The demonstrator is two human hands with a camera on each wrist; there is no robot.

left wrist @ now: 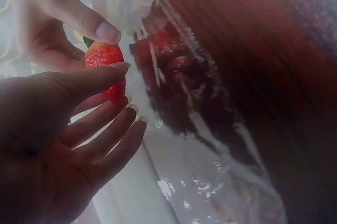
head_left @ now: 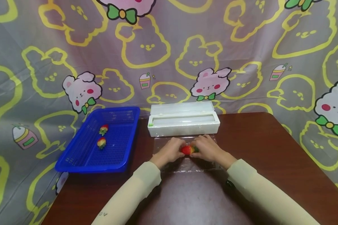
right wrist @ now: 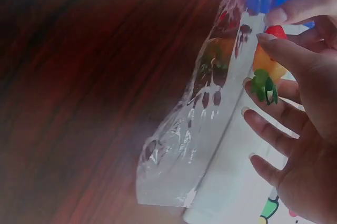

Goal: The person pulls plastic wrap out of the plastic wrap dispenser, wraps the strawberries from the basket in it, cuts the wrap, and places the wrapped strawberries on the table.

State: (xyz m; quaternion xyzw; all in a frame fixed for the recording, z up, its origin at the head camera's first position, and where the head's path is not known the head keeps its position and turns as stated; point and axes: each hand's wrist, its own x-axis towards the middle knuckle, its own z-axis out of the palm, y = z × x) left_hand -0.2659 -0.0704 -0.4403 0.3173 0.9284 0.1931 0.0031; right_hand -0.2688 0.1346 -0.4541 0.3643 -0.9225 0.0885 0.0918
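1. The left hand [head_left: 171, 149] pinched the red tip of the strawberry [head_left: 187, 150] between thumb and fingers; the right hand [head_left: 207, 148] pinched its leafy end, its remaining fingers spread.
2. The strawberry was held over the clear film [head_left: 183, 166], apparently not touching it, before the white box [head_left: 186, 129] at the far edge of the surface [head_left: 270, 150].
3. The blue basket [head_left: 91, 169], holding two more strawberries [head_left: 101, 143], stood at the surface's far left corner.
4. The step in hand looked like positioning the fruit for wrapping.
5. The next move seemed to call for lowering it gently onto the film, then freeing fingers to lift a film edge over it.
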